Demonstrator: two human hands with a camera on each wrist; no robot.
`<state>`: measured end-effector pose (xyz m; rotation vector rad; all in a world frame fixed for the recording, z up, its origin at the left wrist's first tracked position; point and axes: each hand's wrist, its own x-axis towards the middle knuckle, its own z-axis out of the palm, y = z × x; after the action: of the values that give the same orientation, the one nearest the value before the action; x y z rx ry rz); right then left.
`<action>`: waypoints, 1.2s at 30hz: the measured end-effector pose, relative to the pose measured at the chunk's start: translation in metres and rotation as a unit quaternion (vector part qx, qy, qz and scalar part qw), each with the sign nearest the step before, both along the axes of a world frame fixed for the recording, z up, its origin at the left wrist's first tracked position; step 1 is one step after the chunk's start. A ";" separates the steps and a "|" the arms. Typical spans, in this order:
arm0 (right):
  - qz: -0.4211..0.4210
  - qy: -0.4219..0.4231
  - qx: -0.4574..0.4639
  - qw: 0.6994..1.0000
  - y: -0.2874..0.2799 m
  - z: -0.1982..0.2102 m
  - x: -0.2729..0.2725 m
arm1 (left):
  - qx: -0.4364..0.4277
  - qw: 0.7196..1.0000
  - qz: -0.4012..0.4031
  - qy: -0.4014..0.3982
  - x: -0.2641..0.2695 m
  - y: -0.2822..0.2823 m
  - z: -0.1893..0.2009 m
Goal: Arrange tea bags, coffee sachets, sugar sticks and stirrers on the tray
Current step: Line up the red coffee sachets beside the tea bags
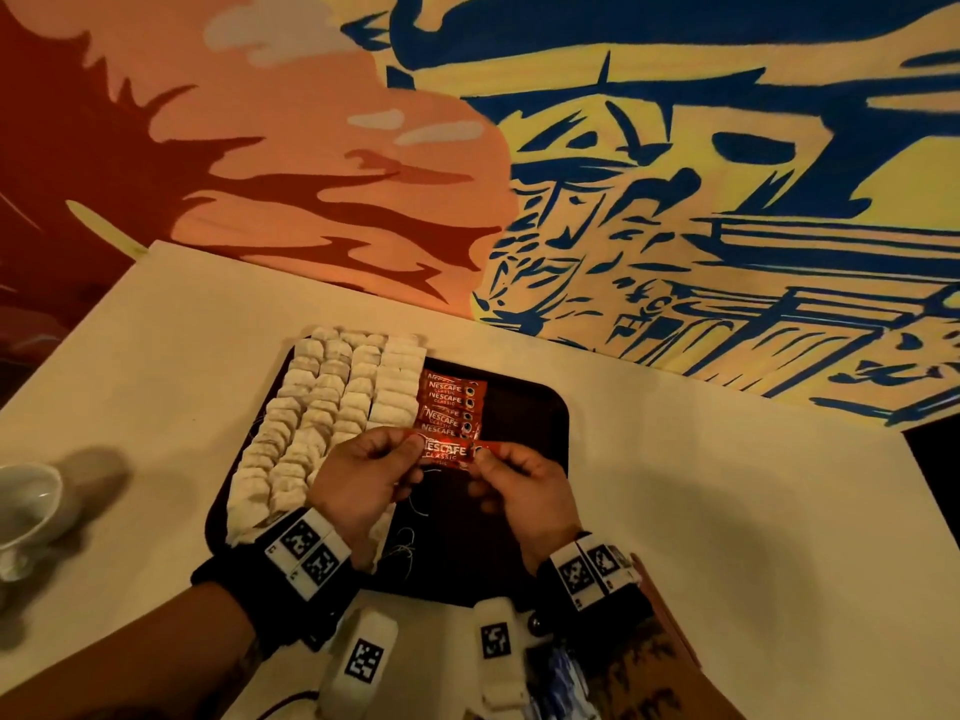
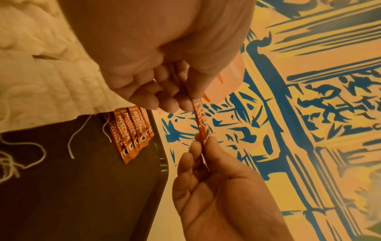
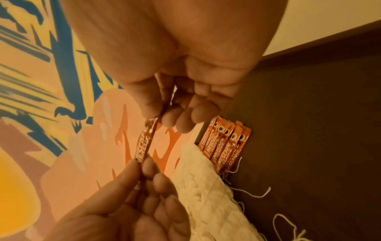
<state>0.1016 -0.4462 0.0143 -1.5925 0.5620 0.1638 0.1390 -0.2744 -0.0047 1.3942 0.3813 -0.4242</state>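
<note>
Both hands raised over the dark tray (image 1: 524, 407), close together, each clamped on one end of a single red coffee sachet (image 1: 448, 451) stretched level between them. Left hand (image 1: 363, 480) pinching the sachet's left end between thumb and curled fingers; right hand (image 1: 524, 491) pinching the right end likewise.

From the head view only: white tea bags (image 1: 332, 407) packed in overlapping rows over the tray's left part, some spilling past the far rim; a short row of coffee sachets (image 1: 451, 407) lying just right of them on the tray floor; a white cup (image 1: 26, 506) well apart at the table's (image 1: 727, 511) left edge.

From the left wrist view: sachet seen edge-on, the lying sachets (image 2: 132, 132) fanned near the tray rim, loose tea-bag strings (image 2: 74, 138) on the bare tray floor.

From the right wrist view: fingertips (image 3: 175, 120) curled under the sachet's end, painted wall (image 3: 62, 81) behind.
</note>
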 end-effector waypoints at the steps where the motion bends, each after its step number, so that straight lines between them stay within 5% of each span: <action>1: -0.010 0.005 0.002 1.000 -0.001 -0.001 0.000 | -0.002 1.000 -0.006 0.008 0.000 0.000 0.001; 4: -0.025 0.017 0.010 0.999 -0.002 -0.003 0.002 | 0.014 0.999 -0.029 0.024 0.000 0.007 0.005; 8: -0.055 0.027 -0.032 0.998 -0.013 -0.013 0.022 | 0.161 0.985 -0.036 -0.045 0.015 0.042 0.000; 14: -0.091 0.093 -0.105 0.986 -0.032 -0.046 0.076 | 0.428 0.903 0.036 -0.030 0.048 0.139 -0.037; 21: -0.039 0.153 -0.186 0.970 -0.030 -0.078 0.118 | 0.400 0.913 -0.039 0.067 0.046 0.168 -0.074; 30: 0.005 0.197 -0.287 0.938 -0.023 -0.082 0.126 | 0.408 0.907 -0.068 0.071 0.047 0.166 -0.081; 36: -0.011 0.168 -0.301 0.938 -0.037 -0.064 0.112 | 0.416 0.907 -0.018 0.055 0.045 0.161 -0.079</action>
<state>0.2137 -0.4829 -0.0498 -2.1711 0.9610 0.2676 0.1839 -0.1131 -0.0834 2.2170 0.6789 -0.3838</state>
